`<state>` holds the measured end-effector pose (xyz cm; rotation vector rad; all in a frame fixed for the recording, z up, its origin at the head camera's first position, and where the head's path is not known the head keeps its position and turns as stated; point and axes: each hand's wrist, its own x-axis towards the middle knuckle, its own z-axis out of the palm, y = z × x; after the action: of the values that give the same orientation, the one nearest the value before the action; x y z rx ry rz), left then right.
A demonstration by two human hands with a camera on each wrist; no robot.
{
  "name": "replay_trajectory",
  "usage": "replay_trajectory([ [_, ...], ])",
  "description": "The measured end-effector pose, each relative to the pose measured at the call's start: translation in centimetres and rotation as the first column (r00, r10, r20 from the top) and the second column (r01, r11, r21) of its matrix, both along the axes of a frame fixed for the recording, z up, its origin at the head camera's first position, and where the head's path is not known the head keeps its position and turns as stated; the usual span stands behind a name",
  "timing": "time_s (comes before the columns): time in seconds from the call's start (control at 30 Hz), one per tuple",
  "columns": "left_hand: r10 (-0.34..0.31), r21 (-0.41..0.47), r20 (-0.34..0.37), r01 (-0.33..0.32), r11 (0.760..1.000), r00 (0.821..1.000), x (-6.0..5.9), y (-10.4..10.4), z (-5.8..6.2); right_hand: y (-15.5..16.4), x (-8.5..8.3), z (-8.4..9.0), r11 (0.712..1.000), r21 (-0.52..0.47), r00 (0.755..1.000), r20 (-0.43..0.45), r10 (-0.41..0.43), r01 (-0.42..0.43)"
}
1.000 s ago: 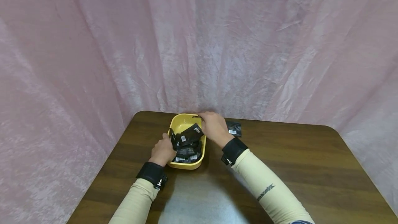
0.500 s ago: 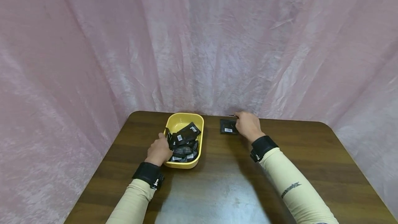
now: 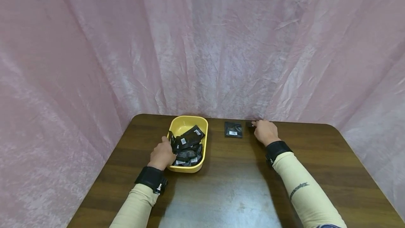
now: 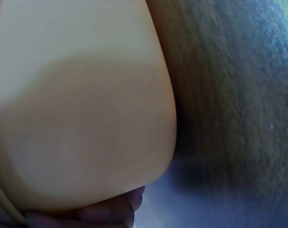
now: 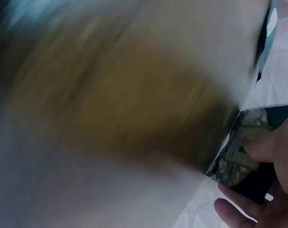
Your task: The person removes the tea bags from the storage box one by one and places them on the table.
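The left hand (image 3: 162,154) grips the near left rim of the yellow tray (image 3: 187,123), its fingers curled under the wall in the left wrist view; the tray sits toward the table's far left and holds a heap of black packets (image 3: 188,145). Right of it, past a strip of bare brown table (image 3: 221,185), one black packet (image 3: 233,129) lies flat by the far edge, and just beyond it the right hand (image 3: 265,132) pinches another dark packet (image 5: 243,152) between thumb and fingers, with wide open tabletop nearer and to the right

A staged recording booth: pink cloth backdrop (image 3: 221,45) enclosing a wooden table (image 3: 316,161).
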<state>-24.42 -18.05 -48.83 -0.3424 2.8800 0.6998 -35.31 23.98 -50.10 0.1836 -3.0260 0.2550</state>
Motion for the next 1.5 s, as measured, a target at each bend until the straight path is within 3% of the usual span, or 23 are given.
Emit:
replay_trajectory([
  [0.3, -0.010, -0.005, 0.002, 0.010, 1.000, 1.000, 0.1, 0.1, 0.0, 0.8, 0.7, -0.3, 0.998, -0.005, 0.994, 0.088, 0.063, -0.063],
  [0.43, -0.014, 0.001, 0.010, 0.014, 1.000, 1.000, 0.0, 0.0, -0.1, 0.9, 0.8, -0.2, 0.994, -0.052, 0.981, 0.169, 0.100, -0.092],
  [0.6, -0.019, -0.006, 0.012, 0.019, 1.000, 1.000, -0.2, -0.2, -0.2, 0.9, 0.7, 0.1, 0.990, -0.114, 0.959, 0.260, 0.114, -0.087],
  [0.73, -0.019, -0.014, 0.007, 0.019, 1.000, 1.000, -0.2, -0.2, -0.5, 1.0, 0.9, -0.2, 0.989, -0.131, 0.956, 0.274, 0.103, -0.069],
  [1.27, -0.018, -0.007, 0.001, 0.018, 1.000, 1.000, 0.0, 0.1, -0.6, 1.2, 1.5, 0.2, 0.984, -0.176, 0.964, 0.255, 0.079, -0.034],
  [1.37, -0.016, -0.001, 0.010, 0.016, 1.000, 1.000, 0.1, 0.1, -0.5, 0.7, 1.5, 0.6, 0.981, -0.185, 0.975, 0.201, 0.089, -0.052],
  [1.5, -0.010, 0.004, 0.017, 0.010, 1.000, 1.000, 0.0, 0.1, -0.5, -0.9, 1.6, 1.2, 0.972, -0.197, 0.988, 0.062, 0.141, -0.126],
])
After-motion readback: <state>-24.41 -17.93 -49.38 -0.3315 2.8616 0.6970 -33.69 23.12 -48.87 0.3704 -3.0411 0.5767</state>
